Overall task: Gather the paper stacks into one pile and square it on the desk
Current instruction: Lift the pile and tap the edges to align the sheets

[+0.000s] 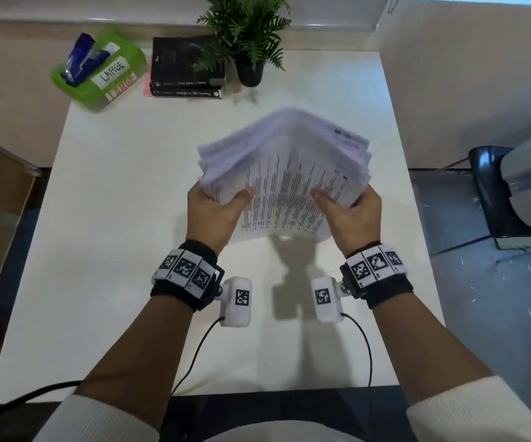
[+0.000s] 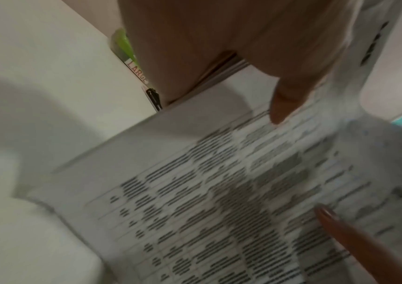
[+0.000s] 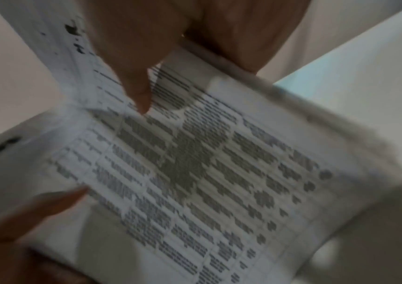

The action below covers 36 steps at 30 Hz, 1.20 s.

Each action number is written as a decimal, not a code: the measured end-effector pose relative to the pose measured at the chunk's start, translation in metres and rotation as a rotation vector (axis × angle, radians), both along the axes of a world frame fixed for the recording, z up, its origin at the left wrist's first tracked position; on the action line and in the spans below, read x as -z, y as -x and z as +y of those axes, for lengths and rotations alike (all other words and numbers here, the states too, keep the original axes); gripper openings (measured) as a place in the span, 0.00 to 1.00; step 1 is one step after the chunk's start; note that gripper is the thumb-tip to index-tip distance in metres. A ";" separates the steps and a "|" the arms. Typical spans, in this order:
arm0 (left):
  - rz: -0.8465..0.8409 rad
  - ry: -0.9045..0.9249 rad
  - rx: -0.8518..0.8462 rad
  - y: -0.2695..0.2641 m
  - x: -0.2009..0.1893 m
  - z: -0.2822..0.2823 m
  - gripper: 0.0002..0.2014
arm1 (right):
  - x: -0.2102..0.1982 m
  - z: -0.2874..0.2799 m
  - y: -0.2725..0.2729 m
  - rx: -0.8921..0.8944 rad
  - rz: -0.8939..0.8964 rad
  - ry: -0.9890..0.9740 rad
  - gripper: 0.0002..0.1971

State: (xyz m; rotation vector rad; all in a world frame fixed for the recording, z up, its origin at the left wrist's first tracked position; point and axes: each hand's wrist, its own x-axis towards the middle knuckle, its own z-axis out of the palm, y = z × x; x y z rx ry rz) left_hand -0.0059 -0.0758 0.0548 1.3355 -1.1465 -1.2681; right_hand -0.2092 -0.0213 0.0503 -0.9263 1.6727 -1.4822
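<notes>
One thick pile of printed paper [image 1: 285,173] is held tilted over the middle of the white desk [image 1: 114,218], its near short edge low by the desk surface and its far edge raised and fanned. My left hand [image 1: 216,208] grips the pile's left side, thumb on the top sheet. My right hand [image 1: 350,215] grips the right side the same way. The left wrist view shows the printed top sheet [image 2: 219,201] with my left thumb [image 2: 285,103] on it. In the right wrist view the sheet [image 3: 207,173] bends under my right thumb [image 3: 136,92]. Both wrist views are blurred.
At the back left of the desk lies a green pack [image 1: 104,74] labelled LARGE with a blue object on it. Two dark books [image 1: 187,71] are stacked beside a potted plant [image 1: 248,46]. A dark chair [image 1: 493,193] stands off the desk's right side.
</notes>
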 end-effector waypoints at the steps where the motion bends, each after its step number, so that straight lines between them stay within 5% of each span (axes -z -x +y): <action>1: 0.019 0.036 0.025 -0.003 0.000 0.002 0.16 | 0.003 0.003 0.004 -0.005 0.000 -0.001 0.17; 13: 0.191 0.166 0.161 0.003 -0.014 -0.001 0.20 | -0.007 0.010 0.009 -0.190 -0.045 0.090 0.22; 20: 0.071 0.116 -0.054 0.011 -0.017 -0.013 0.12 | -0.005 0.003 0.012 -0.071 -0.048 0.034 0.13; 29: 0.177 0.224 0.056 0.001 -0.017 -0.008 0.08 | -0.005 0.013 0.024 -0.202 -0.064 0.107 0.16; 33: 0.102 0.291 0.083 0.004 -0.016 0.001 0.20 | -0.006 0.017 0.018 -0.193 -0.070 0.111 0.16; 36: 0.064 0.259 -0.038 0.017 -0.024 0.003 0.16 | -0.007 0.014 0.015 -0.126 -0.035 0.150 0.09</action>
